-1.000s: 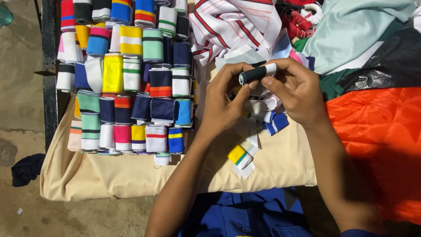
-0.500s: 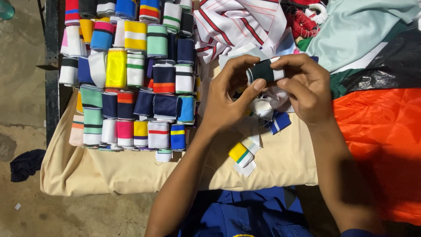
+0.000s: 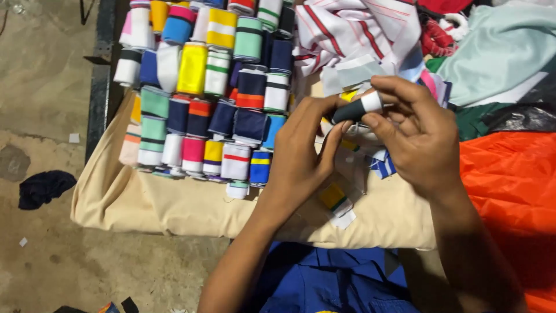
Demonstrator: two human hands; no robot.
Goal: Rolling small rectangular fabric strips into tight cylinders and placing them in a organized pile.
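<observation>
Both hands meet over a table covered in beige cloth [image 3: 174,203]. My left hand [image 3: 301,153] and my right hand [image 3: 414,136] together grip a small rolled strip of dark fabric with a white band [image 3: 356,107], held sideways between thumbs and fingers. Below the hands lie loose striped knit strips: a yellow and green one [image 3: 335,198] and a blue and white one [image 3: 382,166]. To the left stand several rows of rolled striped fabric bands [image 3: 202,98] in yellow, navy, mint, pink and white.
A red-striped white cloth [image 3: 347,29] lies at the top. Pale green fabric [image 3: 498,52] and orange fabric [image 3: 509,191] fill the right side. Bare concrete floor [image 3: 40,116] with a dark rag [image 3: 43,186] lies left. Blue clothing [image 3: 324,284] shows below.
The view has shifted slightly. My hands have turned the dark roll between the fingers, and its white band now shows at the right end.
</observation>
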